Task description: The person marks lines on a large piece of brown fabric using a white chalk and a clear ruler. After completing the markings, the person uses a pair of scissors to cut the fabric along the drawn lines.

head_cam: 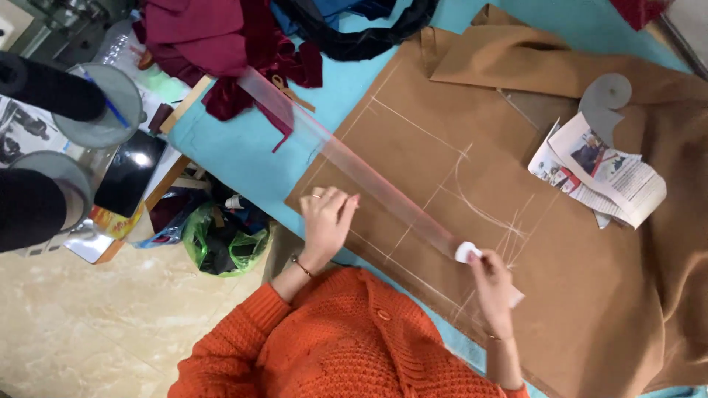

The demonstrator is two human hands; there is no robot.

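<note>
A person in an orange knitted sweater [346, 346] leans over a table [243, 147] covered in turquoise, marking brown cloth [590, 295] with 2 bare hands. The left hand [327, 217] lies flat, fingers close together, pressing on the cloth just beside a long clear ruler [346, 158]. The right hand [493, 284] pinches a small white piece of chalk [465, 252] between thumb and fingertips at the ruler's near end. The ruler's long axis runs diagonally, from the chalk up and away past the left hand toward a heap of dark red velvet [221, 51] at the table's far edge. Pale chalk lines [472, 199] already cross the cloth. A folded newspaper [601, 177] and a grey curved template [606, 99] rest on the cloth, well apart from both hands.
</note>
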